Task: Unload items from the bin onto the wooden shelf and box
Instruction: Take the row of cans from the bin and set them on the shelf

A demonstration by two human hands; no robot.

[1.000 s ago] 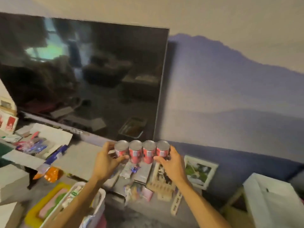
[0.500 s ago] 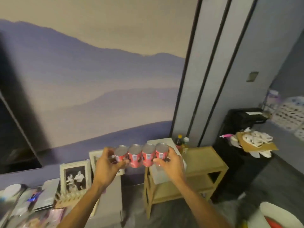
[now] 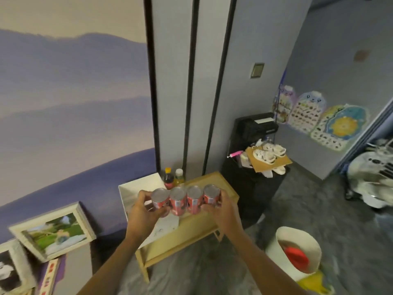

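Note:
A row of several red cans with silver tops (image 3: 186, 200) hangs in the air, squeezed between my two hands. My left hand (image 3: 144, 211) grips the leftmost can and my right hand (image 3: 221, 211) grips the rightmost one. Below and behind the cans stands the low wooden shelf (image 3: 230, 193). A white box (image 3: 136, 191) sits on the shelf's left part. Two bottles (image 3: 173, 177), one dark with a yellow cap and one yellow-green with a white cap, stand at the back of the shelf by the wall.
Framed pictures (image 3: 53, 229) lean at the lower left. A black cabinet (image 3: 251, 177) with white shoes on cardboard (image 3: 269, 154) stands right of the shelf. On the grey floor at the lower right is a white bucket (image 3: 297, 250) holding something red.
The view has swung right from the TV and cluttered counter to the wooden shelf. Both hands kept the can row between them, and the shelf now lies closer under the cans.

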